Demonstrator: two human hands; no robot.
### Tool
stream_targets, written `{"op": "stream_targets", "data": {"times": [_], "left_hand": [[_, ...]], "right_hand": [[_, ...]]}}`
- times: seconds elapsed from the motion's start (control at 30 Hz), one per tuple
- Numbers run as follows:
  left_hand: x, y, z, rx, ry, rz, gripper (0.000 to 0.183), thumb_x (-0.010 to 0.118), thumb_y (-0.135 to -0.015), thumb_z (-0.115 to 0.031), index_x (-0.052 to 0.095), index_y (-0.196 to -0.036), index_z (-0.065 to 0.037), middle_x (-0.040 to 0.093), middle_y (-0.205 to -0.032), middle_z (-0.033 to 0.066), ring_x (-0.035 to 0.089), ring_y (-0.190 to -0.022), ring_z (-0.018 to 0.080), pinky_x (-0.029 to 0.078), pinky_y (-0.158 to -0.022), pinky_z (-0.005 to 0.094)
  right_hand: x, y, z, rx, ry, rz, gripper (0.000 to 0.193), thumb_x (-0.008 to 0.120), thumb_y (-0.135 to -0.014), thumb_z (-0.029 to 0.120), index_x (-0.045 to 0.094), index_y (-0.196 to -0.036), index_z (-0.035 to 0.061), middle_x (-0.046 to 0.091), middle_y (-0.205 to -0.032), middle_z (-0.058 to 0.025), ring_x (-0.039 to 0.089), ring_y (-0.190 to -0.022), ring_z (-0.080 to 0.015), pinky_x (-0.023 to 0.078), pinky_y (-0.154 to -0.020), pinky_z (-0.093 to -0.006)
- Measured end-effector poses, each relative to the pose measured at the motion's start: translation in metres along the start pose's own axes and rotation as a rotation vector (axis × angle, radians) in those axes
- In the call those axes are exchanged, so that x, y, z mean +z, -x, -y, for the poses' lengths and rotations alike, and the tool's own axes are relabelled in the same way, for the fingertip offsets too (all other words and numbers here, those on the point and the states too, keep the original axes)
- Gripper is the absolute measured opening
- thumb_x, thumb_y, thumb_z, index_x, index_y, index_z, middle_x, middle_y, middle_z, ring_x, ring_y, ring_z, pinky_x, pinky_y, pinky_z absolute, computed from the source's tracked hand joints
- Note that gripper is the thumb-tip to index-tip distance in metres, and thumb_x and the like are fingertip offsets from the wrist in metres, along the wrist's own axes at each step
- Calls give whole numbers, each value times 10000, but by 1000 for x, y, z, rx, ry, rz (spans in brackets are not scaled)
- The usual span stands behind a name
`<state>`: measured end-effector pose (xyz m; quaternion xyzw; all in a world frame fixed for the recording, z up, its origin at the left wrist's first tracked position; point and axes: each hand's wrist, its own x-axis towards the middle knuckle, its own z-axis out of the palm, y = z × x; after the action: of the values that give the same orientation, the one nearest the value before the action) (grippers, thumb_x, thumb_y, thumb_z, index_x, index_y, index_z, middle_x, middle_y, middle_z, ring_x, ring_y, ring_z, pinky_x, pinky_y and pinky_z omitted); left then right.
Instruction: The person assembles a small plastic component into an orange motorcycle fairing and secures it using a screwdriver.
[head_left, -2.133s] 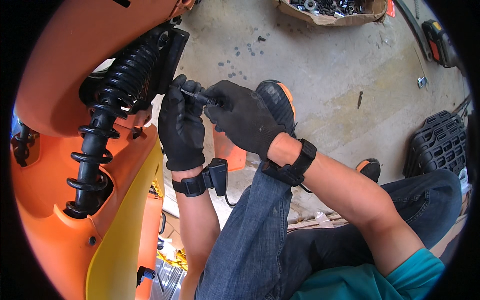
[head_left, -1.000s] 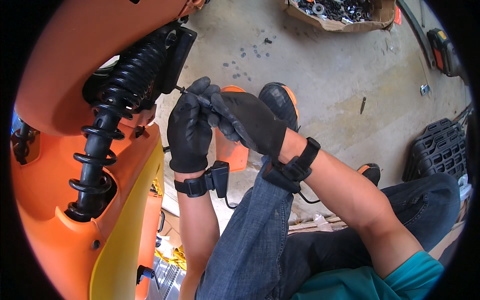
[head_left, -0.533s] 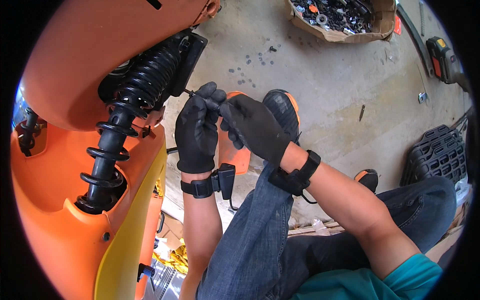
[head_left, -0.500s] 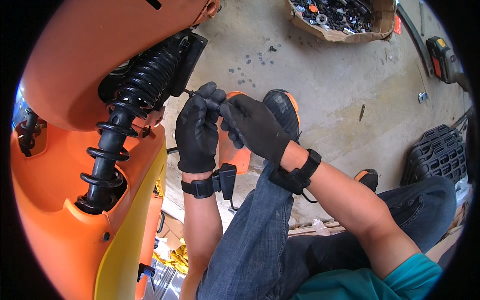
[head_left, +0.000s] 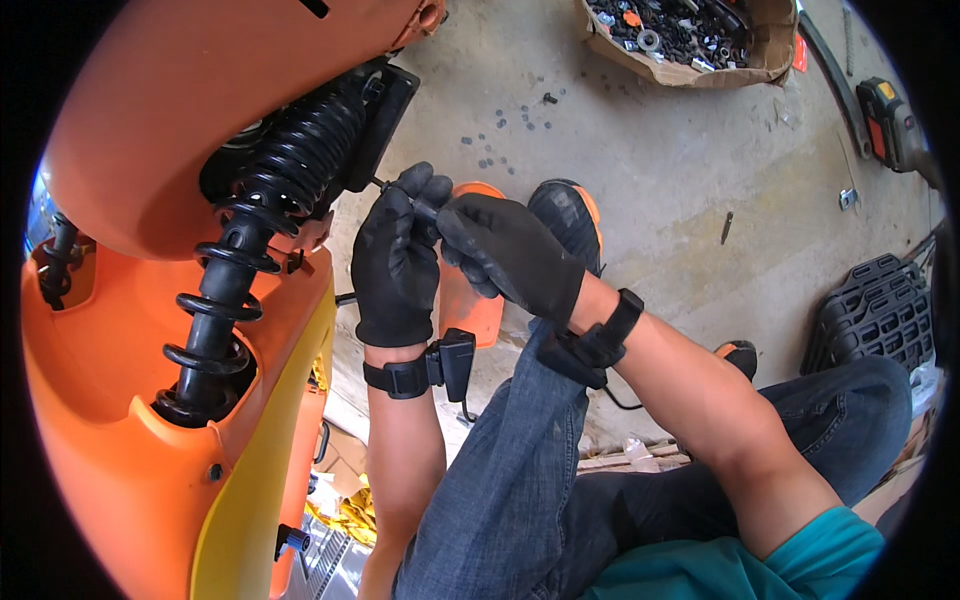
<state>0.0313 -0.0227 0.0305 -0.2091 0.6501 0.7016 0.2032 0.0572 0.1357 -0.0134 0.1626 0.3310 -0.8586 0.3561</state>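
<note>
In black gloves, my left hand (head_left: 392,275) and my right hand (head_left: 515,250) meet beside an orange vehicle body (head_left: 90,370). Between their fingertips is a small dark cylindrical piece (head_left: 424,213), perhaps a cable connector; the fingers cover much of it. A thin dark cable (head_left: 379,183) shows just past my left fingers, near the lower end of a black plate (head_left: 388,125). Both hands are closed on the piece, the left from below and the right from its right side. Left of them stands a black coil-spring shock absorber (head_left: 225,285).
A cardboard box (head_left: 690,72) of loose fasteners sits at the far side. A cordless power tool (head_left: 890,125) and a black slotted plastic panel (head_left: 875,315) lie at the right. Small dark discs, a screw (head_left: 550,98) and a thin bit (head_left: 727,228) are on the concrete floor.
My right hand has shifted very slightly at the cylindrical piece, and more of that piece shows between the fingers. My left hand keeps nearly the same place. The whole view has drifted a little.
</note>
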Motion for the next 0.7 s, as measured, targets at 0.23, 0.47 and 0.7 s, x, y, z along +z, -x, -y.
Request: {"op": "stream_targets", "data": {"times": [0.23, 0.47, 0.7], "left_hand": [[2, -4, 0, 23, -42, -4, 408, 432, -1094, -217, 542, -1371, 63, 627, -1302, 141, 615, -1149, 179, 475, -1025, 300], [-2, -3, -4, -17, -5, 97, 423, 401, -1097, -227, 535, -1379, 58, 592, -1366, 132, 573, -1221, 194, 439, -1066, 322], [-5, -7, -3, -4, -61, 132, 413, 424, -1076, -196, 521, -1397, 46, 550, -1432, 144, 528, -1308, 252, 390, -1140, 372]], "right_hand": [[23, -9, -8, -539, 881, -313, 258, 581, -963, 180, 550, -1169, 28, 617, -999, -215, 646, -918, -373, 529, -734, -439], [17, -17, -10, -515, 921, -258, 199, 574, -986, 214, 563, -1033, 21, 607, -839, -174, 646, -785, -347, 519, -677, -432], [-1, -29, 1, 153, -154, 150, 363, 590, -999, 341, 592, -877, 0, 570, -728, -136, 531, -595, -284, 502, -628, -370]]}}
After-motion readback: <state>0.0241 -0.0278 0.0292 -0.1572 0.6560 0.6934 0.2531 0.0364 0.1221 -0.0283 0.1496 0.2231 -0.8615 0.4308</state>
